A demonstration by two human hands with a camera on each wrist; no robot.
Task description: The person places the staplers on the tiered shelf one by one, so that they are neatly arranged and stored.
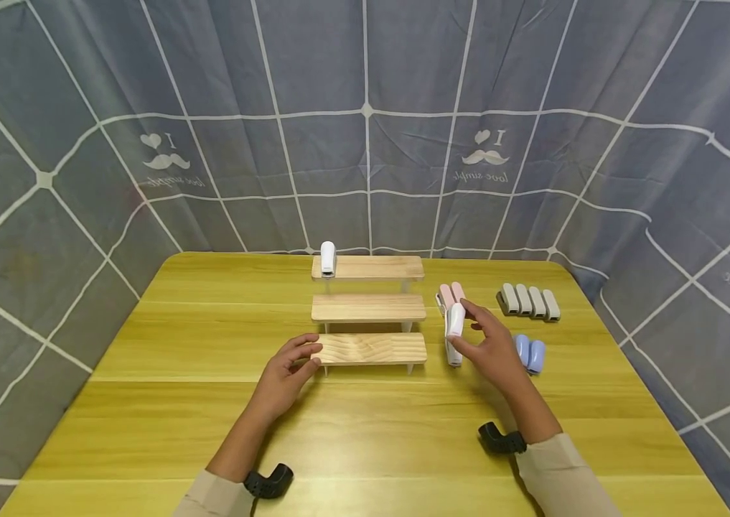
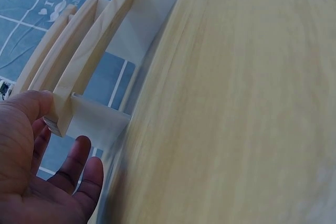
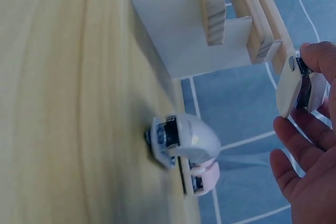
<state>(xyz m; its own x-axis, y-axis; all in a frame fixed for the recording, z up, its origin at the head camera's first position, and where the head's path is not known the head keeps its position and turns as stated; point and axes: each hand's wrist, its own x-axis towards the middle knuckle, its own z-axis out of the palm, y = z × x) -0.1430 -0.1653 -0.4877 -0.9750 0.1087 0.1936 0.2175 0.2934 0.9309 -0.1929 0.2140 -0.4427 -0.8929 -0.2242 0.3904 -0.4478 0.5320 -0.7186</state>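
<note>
My right hand (image 1: 490, 352) pinches a small white stapler (image 1: 456, 318) between thumb and fingers, above the table to the right of the stand. Below it, a second white stapler (image 3: 195, 137) sits on the table, partly covered in the head view. Two pink staplers (image 1: 451, 293) lie just behind. My left hand (image 1: 283, 377) holds the left end of the lowest board (image 1: 371, 350) of a three-step wooden stand, its thumb against the board's end in the left wrist view. Another white stapler (image 1: 328, 258) stands on the left of the top board (image 1: 377, 268).
Several grey staplers (image 1: 528, 301) stand in a row at the back right, with two blue staplers (image 1: 529, 353) in front of them, beside my right wrist. White supports (image 2: 100, 119) carry the boards. A grey checked curtain (image 1: 365, 151) hangs behind the wooden table (image 1: 365, 438).
</note>
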